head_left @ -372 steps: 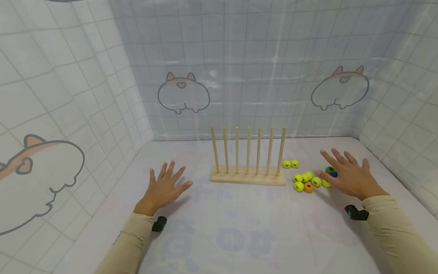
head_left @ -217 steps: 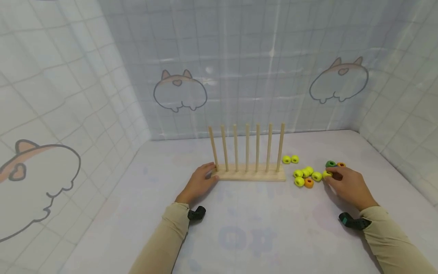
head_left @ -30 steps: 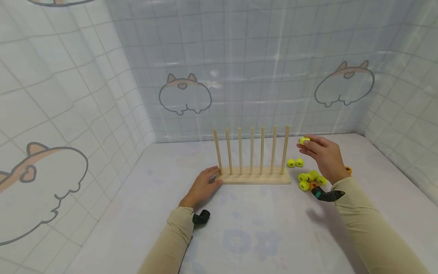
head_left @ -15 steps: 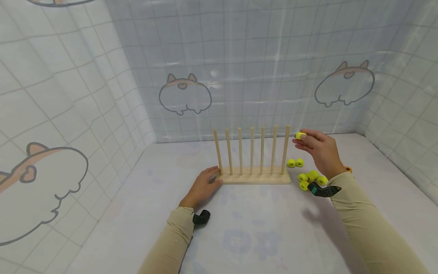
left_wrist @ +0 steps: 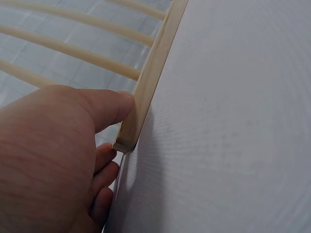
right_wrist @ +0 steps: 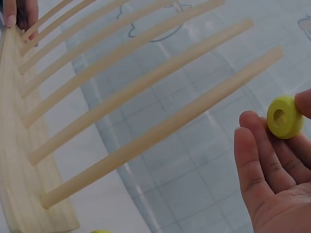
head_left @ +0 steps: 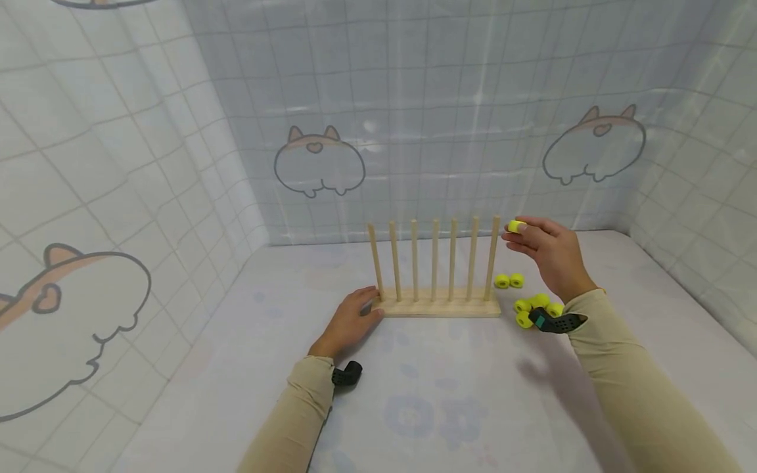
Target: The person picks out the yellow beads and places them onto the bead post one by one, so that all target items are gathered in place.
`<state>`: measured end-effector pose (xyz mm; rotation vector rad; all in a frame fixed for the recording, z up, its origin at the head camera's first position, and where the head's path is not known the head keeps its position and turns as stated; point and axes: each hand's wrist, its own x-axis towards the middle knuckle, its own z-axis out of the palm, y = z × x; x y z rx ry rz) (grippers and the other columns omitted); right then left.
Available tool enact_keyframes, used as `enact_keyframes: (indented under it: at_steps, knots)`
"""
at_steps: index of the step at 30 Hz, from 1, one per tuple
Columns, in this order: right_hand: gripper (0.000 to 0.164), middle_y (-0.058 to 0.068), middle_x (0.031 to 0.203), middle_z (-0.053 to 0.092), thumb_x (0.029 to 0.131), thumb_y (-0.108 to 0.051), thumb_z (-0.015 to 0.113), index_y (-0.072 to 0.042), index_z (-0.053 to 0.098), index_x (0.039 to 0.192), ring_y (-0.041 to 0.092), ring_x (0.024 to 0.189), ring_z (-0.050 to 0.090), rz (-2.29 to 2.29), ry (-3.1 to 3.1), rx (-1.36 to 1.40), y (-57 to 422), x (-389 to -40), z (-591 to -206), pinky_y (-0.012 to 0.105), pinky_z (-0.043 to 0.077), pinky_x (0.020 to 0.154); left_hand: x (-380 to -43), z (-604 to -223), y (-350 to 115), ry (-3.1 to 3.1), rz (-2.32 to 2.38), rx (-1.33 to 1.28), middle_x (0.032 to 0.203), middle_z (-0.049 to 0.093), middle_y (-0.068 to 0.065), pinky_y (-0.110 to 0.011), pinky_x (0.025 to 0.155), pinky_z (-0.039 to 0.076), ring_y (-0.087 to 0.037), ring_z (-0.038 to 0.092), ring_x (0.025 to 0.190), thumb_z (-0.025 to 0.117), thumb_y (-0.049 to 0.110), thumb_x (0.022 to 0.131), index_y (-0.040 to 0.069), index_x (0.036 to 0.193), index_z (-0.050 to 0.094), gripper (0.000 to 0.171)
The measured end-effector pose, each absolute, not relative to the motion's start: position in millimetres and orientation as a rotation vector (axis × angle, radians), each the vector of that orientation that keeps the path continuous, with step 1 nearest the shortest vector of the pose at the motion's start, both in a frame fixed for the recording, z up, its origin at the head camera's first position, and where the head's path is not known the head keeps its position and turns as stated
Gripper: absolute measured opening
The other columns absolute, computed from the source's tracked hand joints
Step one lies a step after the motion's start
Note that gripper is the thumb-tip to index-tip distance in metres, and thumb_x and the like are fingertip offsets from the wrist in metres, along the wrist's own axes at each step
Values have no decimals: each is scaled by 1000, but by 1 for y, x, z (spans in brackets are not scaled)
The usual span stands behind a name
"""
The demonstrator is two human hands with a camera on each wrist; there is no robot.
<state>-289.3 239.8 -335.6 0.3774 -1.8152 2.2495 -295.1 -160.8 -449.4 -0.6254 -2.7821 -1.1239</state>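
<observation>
A wooden peg stand (head_left: 437, 307) has several upright pegs rising from a flat base, all bare. My left hand (head_left: 349, 323) grips the base's left end; in the left wrist view the thumb (left_wrist: 114, 108) lies on its edge, with fingers beyond the end. My right hand (head_left: 556, 256) pinches a yellow bead (head_left: 517, 226) between thumb and fingers, just right of the rightmost peg's (head_left: 493, 256) top and apart from it. In the right wrist view the bead's hole (right_wrist: 280, 117) faces roughly toward the peg, while the other fingers are extended below.
Two yellow beads (head_left: 509, 281) lie by the stand's right end. Several more yellow beads (head_left: 524, 319) are clustered nearer, partly hidden by the right wrist's black camera mount (head_left: 556, 322). Patterned tiled sheeting (head_left: 426, 131) walls the table at the back and both sides.
Since the oldest frame, my left hand has taken hold of the stand. My right hand has picked up a yellow bead, lifted it, and lately edged left and up toward the rightmost peg's top.
</observation>
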Motion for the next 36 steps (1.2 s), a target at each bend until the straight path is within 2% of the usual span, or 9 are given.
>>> enact_keyframes:
  at_steps: [7, 17, 24, 29, 36]
  knots:
    - [39, 23, 120, 64, 99, -15, 65, 8, 58, 130, 24, 104, 70, 2243, -1817, 428, 235, -292, -323, 34, 55, 92, -295, -448, -162, -2790, -1111, -625, 152, 46, -13, -53, 117, 26, -37, 35, 143, 63, 25, 98, 3, 144, 54, 51]
    - [32, 17, 116, 68, 99, -13, 65, 4, 61, 126, 24, 103, 70, 2277, -1797, 420, 230, -292, -317, 34, 55, 91, -296, -449, -161, -2797, -1110, -619, 152, 45, -13, -53, 117, 26, -36, 35, 143, 63, 25, 99, 4, 144, 54, 51]
    - [40, 13, 114, 69, 99, -15, 65, 10, 56, 129, 23, 103, 70, 2274, -1803, 409, 228, -293, -314, 33, 56, 91, -295, -448, -161, -2799, -1103, -620, 152, 45, -13, -53, 117, 26, -36, 36, 143, 62, 24, 99, 3, 144, 54, 51]
    - [36, 12, 113, 69, 99, -17, 65, 5, 60, 127, 22, 102, 69, 2242, -1822, 416, 226, -295, -312, 31, 56, 90, -294, -449, -161, -2802, -1098, -615, 152, 45, -13, -53, 117, 26, -36, 35, 143, 62, 24, 99, 4, 144, 53, 51]
    - [36, 17, 114, 69, 99, -17, 66, 5, 61, 127, 25, 100, 69, 2223, -1818, 461, 222, -297, -309, 32, 56, 90, -294, -447, -161, -2798, -1117, -613, 153, 45, -12, -53, 117, 26, -36, 35, 143, 61, 25, 99, 5, 145, 53, 51]
